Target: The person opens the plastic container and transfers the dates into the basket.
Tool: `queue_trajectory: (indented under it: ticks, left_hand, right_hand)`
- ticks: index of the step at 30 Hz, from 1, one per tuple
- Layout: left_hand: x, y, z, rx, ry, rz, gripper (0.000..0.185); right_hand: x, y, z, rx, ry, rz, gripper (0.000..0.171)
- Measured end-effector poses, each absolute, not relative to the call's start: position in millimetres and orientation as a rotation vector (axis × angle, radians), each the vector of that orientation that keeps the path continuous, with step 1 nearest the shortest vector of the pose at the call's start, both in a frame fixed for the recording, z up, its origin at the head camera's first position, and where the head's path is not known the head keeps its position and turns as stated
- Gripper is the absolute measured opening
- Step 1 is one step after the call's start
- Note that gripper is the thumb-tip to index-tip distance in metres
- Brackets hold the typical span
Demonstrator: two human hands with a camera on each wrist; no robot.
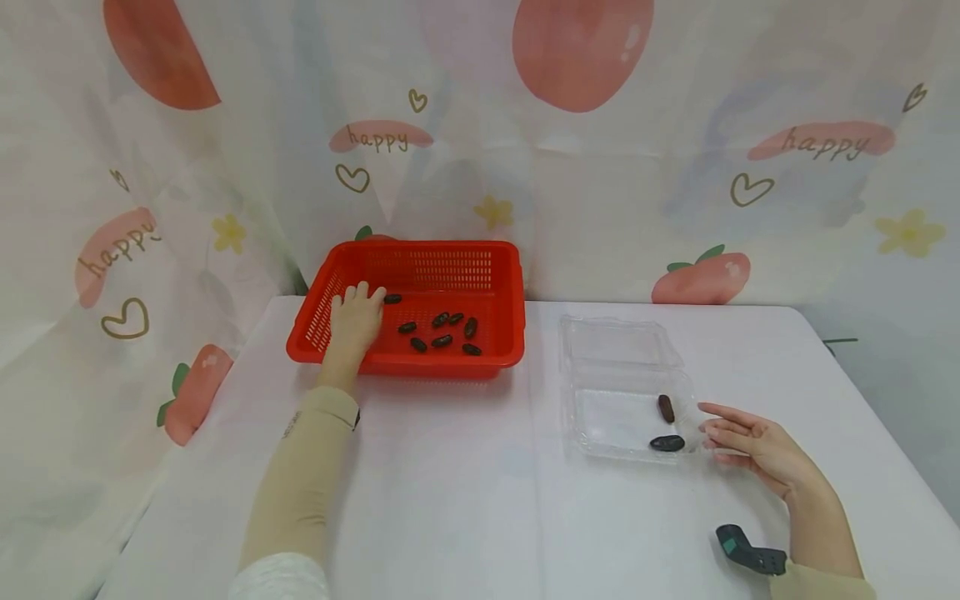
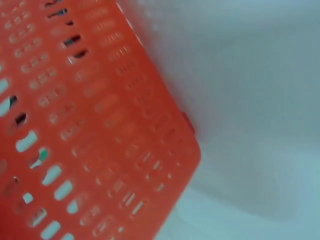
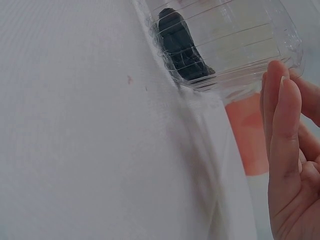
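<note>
Several dark, oblong, wrinkled fruits that look like dates lie in a red plastic basket. Over the basket's left part is my left hand, back up, fingers slightly spread. One date lies right beside its fingertips; their undersides are hidden. In the left wrist view only the perforated basket wall shows, without the hand. At the right, a clear hinged plastic box stands with its lid laid back, holding two dates. My right hand has loosely extended fingers at the box's right edge.
A white cloth covers the table. Behind it hangs a printed curtain, close to the basket's back rim. A black strap-like device is at my right wrist.
</note>
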State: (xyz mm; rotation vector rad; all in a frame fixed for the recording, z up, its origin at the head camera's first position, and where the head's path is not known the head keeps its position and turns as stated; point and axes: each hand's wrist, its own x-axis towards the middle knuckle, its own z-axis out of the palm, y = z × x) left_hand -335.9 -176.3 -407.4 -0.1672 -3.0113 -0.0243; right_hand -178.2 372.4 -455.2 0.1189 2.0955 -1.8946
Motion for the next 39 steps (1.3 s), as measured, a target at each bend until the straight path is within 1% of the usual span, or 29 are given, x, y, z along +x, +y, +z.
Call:
queue_trajectory:
  ticks: [8,15,21,27,34,39]
  left_hand:
    - [-336.6,-187.2,-405.2,-0.053,-3.07,-0.006,0.038]
    - [-336.2,-187.0,-405.8,-0.014,-3.096,0.039,0.039]
    - [-336.4,-187.5,-407.0,-0.009,-3.116,0.036,0.05]
    - [-335.5,-186.5,-406.6,-0.015,-3.109,0.007,0.043]
    - [-337.9,-184.0,-405.9,-0.038,-3.073,-0.032,0.042]
    - [-337.1,-172.1,-397.6,-0.083,-2.998,-0.015,0.032]
  right_hand:
    - [-180.0,374.5,-456.3,0.107,2.078,-1.892,0.032]
    - [-178.8,373.2,-455.5,0.108,2.082,-1.903,0.031]
    - [-178.2,372.5,-455.2,0.124,2.097,-1.887,0.031]
    - [-178.3,373.0,-455.1,0.116,2.084,-1.895,0.031]
    - [-177.8,372.8,-454.3,0.12,2.086,-1.893,0.032]
    - [-177.5,373.5,-454.9,0.11,2.075,-1.906,0.033]
